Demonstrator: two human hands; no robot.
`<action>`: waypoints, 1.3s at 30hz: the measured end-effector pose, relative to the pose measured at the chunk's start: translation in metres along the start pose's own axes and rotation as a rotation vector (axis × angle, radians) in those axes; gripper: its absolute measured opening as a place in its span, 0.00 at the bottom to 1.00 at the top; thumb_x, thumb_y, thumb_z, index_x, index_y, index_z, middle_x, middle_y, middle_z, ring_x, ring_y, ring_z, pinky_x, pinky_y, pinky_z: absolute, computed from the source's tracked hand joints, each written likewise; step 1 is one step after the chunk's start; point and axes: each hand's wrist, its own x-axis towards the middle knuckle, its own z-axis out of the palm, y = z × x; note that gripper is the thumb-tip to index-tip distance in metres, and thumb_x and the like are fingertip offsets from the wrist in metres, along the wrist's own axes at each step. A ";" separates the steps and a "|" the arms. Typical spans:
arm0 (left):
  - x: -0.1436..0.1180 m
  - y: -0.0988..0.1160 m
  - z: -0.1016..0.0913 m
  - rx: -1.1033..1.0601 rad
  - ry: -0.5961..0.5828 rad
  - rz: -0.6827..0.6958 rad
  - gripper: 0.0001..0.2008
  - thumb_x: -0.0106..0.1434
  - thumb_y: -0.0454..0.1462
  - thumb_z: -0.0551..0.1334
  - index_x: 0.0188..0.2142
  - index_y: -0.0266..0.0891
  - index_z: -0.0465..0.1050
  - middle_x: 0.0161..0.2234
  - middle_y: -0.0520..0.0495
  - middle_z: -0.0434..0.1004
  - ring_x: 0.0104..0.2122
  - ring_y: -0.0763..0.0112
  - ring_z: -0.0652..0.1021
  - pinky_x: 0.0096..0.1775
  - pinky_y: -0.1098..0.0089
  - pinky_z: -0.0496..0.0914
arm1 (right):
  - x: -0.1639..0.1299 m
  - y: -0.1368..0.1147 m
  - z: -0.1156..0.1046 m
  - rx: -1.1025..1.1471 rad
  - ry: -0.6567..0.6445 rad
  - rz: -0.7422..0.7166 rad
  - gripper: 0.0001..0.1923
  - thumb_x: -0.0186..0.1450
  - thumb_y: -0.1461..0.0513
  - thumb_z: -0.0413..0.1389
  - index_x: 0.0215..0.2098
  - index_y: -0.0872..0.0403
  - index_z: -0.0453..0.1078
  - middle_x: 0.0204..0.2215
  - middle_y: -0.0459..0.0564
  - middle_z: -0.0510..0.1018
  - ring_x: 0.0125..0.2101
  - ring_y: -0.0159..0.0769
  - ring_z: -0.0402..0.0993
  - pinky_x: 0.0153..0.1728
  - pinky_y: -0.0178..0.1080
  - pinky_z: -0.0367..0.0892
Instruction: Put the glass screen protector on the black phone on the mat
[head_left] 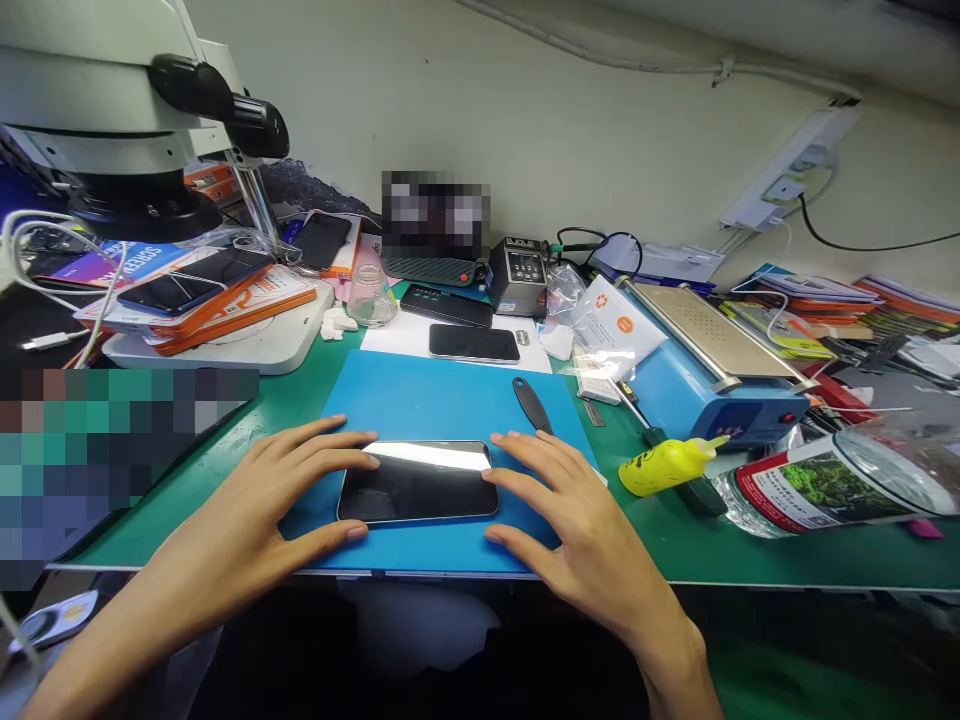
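your left hand [259, 500] lies open and flat on the blue mat [420, 400], fingers spread, fingertips touching the left end of the black phone [418, 482]. your right hand [574, 520] is open the same way, fingertips on the phone's right end; neither hand grips it. the phone lies face up, flat, near the mat's front edge. a black-handled tool [532, 403] rests just behind your right hand, and a yellow squeeze bottle [667, 465] lies on the green table [300, 395] to the right.

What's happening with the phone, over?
Left hand and right hand open, fingers at phone ends. Phone flat on blue mat. Black tool lies behind.
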 end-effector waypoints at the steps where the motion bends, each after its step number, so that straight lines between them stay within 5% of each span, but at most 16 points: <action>1: 0.000 0.001 -0.001 -0.004 -0.007 -0.017 0.24 0.69 0.55 0.68 0.62 0.61 0.72 0.68 0.53 0.74 0.72 0.46 0.66 0.67 0.42 0.66 | 0.000 0.000 0.000 -0.001 -0.005 0.005 0.20 0.74 0.52 0.62 0.62 0.47 0.74 0.69 0.54 0.73 0.70 0.50 0.67 0.70 0.63 0.64; 10: 0.001 0.009 -0.004 -0.081 0.017 -0.203 0.33 0.65 0.58 0.70 0.66 0.59 0.71 0.71 0.47 0.69 0.72 0.44 0.67 0.67 0.42 0.68 | 0.006 0.003 0.000 -0.010 -0.041 0.069 0.22 0.76 0.48 0.58 0.65 0.41 0.72 0.70 0.51 0.73 0.69 0.52 0.69 0.65 0.61 0.72; 16: 0.002 0.007 0.000 -0.103 0.027 -0.204 0.32 0.65 0.54 0.72 0.67 0.60 0.70 0.71 0.48 0.69 0.72 0.47 0.67 0.67 0.44 0.68 | 0.012 -0.012 0.012 -0.113 0.018 0.113 0.26 0.77 0.45 0.54 0.66 0.46 0.73 0.68 0.56 0.74 0.67 0.56 0.72 0.61 0.62 0.77; 22: 0.000 0.002 0.004 -0.080 0.043 -0.190 0.33 0.65 0.56 0.71 0.67 0.61 0.70 0.72 0.49 0.68 0.71 0.45 0.68 0.67 0.43 0.69 | 0.017 -0.044 0.024 -0.073 0.017 0.044 0.31 0.75 0.43 0.55 0.70 0.46 0.69 0.73 0.54 0.67 0.71 0.56 0.65 0.67 0.61 0.70; 28: 0.001 0.003 0.004 -0.092 0.046 -0.188 0.34 0.64 0.57 0.71 0.67 0.61 0.70 0.72 0.48 0.69 0.71 0.45 0.69 0.67 0.43 0.69 | 0.006 -0.035 0.026 -0.142 0.173 0.228 0.21 0.79 0.48 0.50 0.63 0.44 0.75 0.70 0.55 0.71 0.70 0.59 0.67 0.63 0.66 0.73; 35: -0.001 0.001 0.006 -0.088 0.035 -0.203 0.34 0.65 0.58 0.70 0.68 0.63 0.68 0.73 0.50 0.67 0.72 0.46 0.67 0.68 0.42 0.67 | 0.019 -0.053 0.034 -0.124 0.118 0.097 0.26 0.77 0.46 0.54 0.68 0.46 0.71 0.72 0.55 0.68 0.71 0.57 0.66 0.64 0.62 0.73; 39: 0.000 0.000 0.006 -0.084 0.023 -0.199 0.34 0.65 0.58 0.70 0.68 0.62 0.68 0.73 0.49 0.66 0.72 0.45 0.66 0.68 0.42 0.66 | 0.021 -0.047 0.035 -0.110 0.163 0.207 0.22 0.79 0.48 0.51 0.63 0.44 0.75 0.71 0.54 0.70 0.70 0.58 0.67 0.65 0.65 0.71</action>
